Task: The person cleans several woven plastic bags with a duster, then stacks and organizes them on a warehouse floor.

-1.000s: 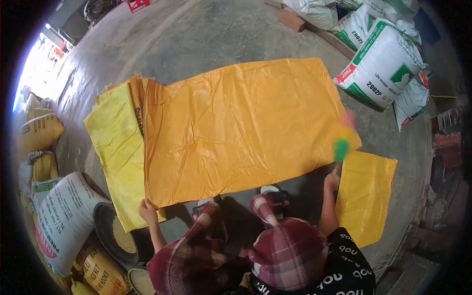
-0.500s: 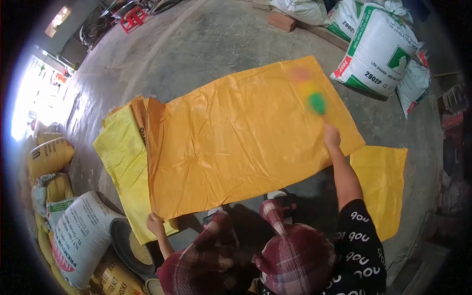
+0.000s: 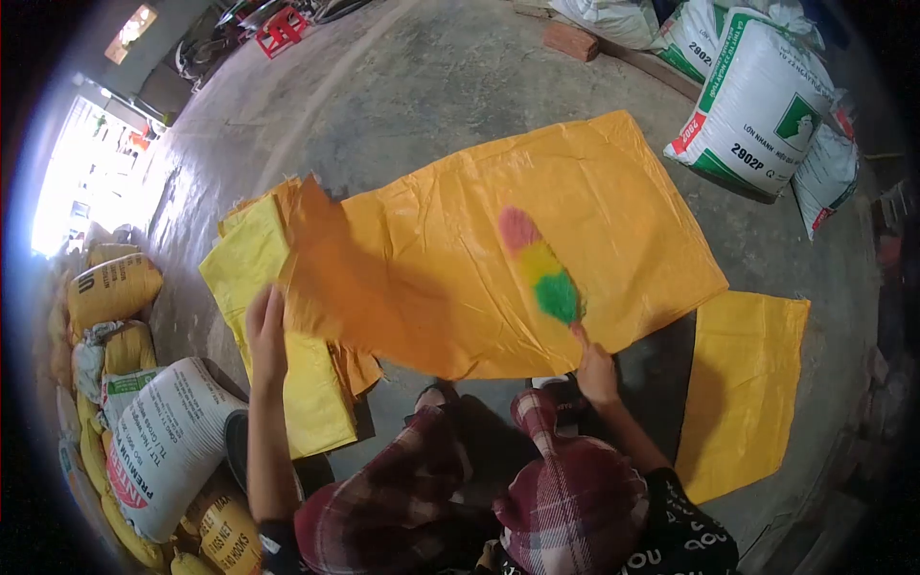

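Observation:
A large orange woven sack (image 3: 613,201) lies spread across the floor in front of my feet. Its near left edge is raised and folds over, with my left hand (image 3: 267,331) closed on it. In my right hand (image 3: 598,372) is the handle of a duster (image 3: 546,273) with a pink, yellow and green head. The duster's head is over the middle of the orange sack; whether it touches cannot be made out. Under the sack's left end lies a yellow sack (image 3: 240,268), together with other orange ones. To my right a separate yellow sack (image 3: 747,393) lies flat.
Full white feed sacks (image 3: 757,105) stand at the upper right by a brick (image 3: 570,41). At the lower left are a filled white sack (image 3: 172,450), yellow sacks (image 3: 115,290) and a dark basin (image 3: 236,443). A red stool (image 3: 281,32) is far back.
My left hand has risen, lifting the orange sack's left edge off the pile. My right hand and the duster have moved left and nearer to me.

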`<state>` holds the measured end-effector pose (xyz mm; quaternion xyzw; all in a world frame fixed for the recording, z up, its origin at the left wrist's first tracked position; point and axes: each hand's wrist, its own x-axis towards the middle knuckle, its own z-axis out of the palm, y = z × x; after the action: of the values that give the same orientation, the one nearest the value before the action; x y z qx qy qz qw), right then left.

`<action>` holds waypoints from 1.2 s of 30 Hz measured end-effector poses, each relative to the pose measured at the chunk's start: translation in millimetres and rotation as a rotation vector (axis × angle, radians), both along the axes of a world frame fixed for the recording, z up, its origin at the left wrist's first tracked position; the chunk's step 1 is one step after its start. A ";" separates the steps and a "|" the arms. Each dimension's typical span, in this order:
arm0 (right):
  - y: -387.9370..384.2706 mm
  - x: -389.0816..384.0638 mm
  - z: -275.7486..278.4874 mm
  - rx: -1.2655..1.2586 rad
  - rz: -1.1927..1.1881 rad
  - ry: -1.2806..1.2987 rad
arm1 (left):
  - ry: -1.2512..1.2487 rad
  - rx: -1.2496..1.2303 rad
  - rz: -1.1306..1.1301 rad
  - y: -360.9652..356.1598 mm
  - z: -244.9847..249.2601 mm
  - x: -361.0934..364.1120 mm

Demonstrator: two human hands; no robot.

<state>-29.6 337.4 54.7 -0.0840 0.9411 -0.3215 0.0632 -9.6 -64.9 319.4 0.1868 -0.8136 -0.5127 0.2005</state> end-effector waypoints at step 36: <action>149.1 137.9 -12.9 -0.616 -0.816 -0.527 | -0.570 0.601 0.141 225.7 -332.8 -57.2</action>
<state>108.3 486.5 41.8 0.3544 0.7126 -0.5893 0.1388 -66.8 160.9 -13.4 0.4267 -0.6360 -0.6400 -0.0615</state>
